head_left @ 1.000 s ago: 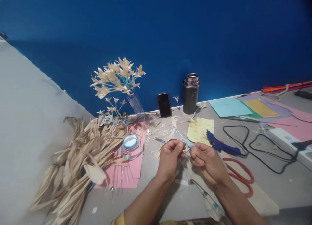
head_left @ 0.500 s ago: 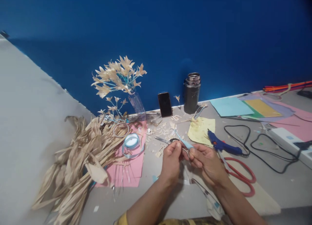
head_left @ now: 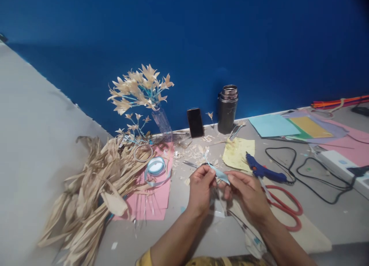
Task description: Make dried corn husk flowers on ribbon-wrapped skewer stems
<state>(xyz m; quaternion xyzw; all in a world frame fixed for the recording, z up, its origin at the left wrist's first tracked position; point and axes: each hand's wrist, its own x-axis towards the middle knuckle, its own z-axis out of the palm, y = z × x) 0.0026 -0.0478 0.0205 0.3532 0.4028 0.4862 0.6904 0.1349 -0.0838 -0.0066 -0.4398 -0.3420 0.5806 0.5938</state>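
Note:
A light blue ribbon strip (head_left: 220, 174) stretches between my two hands over the middle of the table. My left hand (head_left: 201, 185) pinches a thin blue-wrapped stem with this strip on it, thumb against fingers. At the strip's other end, my right hand (head_left: 245, 191) grips it between thumb and forefinger. The stem's tip points up and away, towards pale scraps; whether a small flower sits on it I cannot tell. Behind my left fingers lies a pair of scissors (head_left: 190, 164), its handles partly hidden. A blue-edged ribbon roll (head_left: 156, 167) rests on pink paper to the left.
Dried corn husks (head_left: 95, 189) heap at the left. Husk flowers stand in a clear vase (head_left: 162, 122) by the wall, near a phone (head_left: 195, 123) and a flask (head_left: 227, 110). Right are a blue glue gun (head_left: 266, 170), red-handled scissors (head_left: 288, 204) and a power strip (head_left: 340, 168).
My right thumb and fingers have shifted on the blue strip, which now spreads wider and flatter between the hands. My left hand has turned slightly. Everything on the table stays put.

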